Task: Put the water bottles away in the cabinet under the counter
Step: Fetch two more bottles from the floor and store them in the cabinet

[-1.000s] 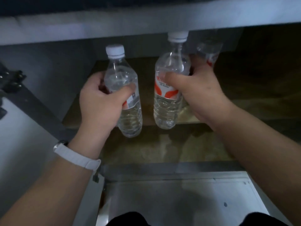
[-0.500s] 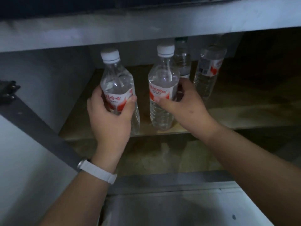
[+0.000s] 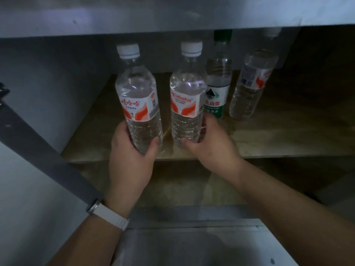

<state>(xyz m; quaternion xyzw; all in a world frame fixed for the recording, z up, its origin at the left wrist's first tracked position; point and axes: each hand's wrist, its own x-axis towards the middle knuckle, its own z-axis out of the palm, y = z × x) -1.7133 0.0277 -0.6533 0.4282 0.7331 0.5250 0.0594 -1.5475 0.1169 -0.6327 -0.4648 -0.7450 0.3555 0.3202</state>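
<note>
Two clear water bottles with red-and-white labels and white caps stand upright at the front of the wooden cabinet shelf [image 3: 92, 150]. My left hand [image 3: 132, 156] wraps the base of the left bottle [image 3: 137, 98]. The right bottle [image 3: 187, 95] has my right hand [image 3: 209, 143] curled around its bottom. Behind them stand a green-labelled bottle [image 3: 218, 81] with a green cap and, further right, another red-labelled bottle [image 3: 249, 83].
The counter's grey underside [image 3: 172, 14] runs across the top, just above the bottle caps. The open grey cabinet door [image 3: 38, 150] slants along the left. A lower wooden shelf [image 3: 192, 185] lies under the first. The shelf's right side is dark.
Both hands have slid down from the bottles' labels to their bases. The bottles now stand further in on the shelf, and the green-capped bottle behind has come into view.
</note>
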